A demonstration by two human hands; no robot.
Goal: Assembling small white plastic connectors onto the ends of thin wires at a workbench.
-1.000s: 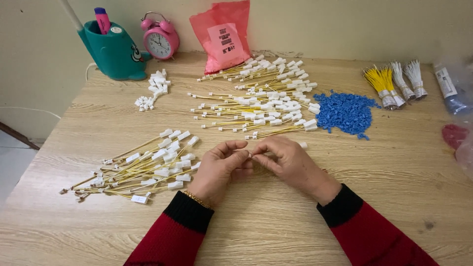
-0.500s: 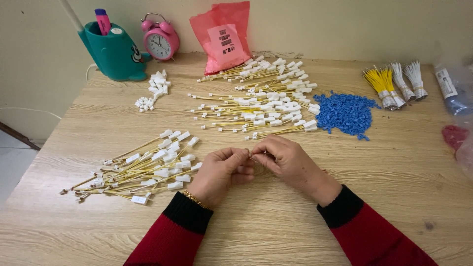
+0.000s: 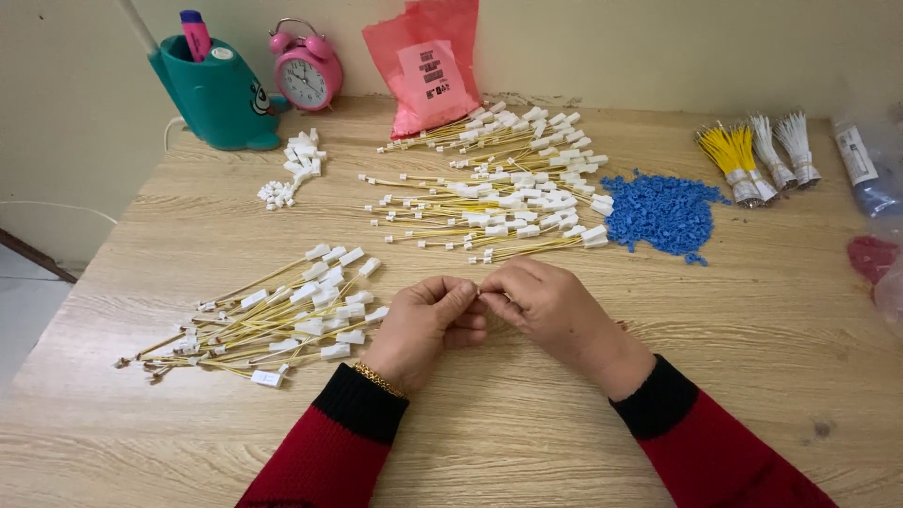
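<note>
Fingertips of the left hand and right hand pinched together on something too small to identify, just below the unsorted wire pile, keeping supply close.

Up at the back edge of the tabletop, a pink plastic bag leans against the wall, crumpled and roughly triangular, with a paler pink rectangular label stuck on its front. Over at the far right edge, a clear plastic packet lies flat, carrying a narrow white label; its contents look bluish, hard to tell more.
</note>
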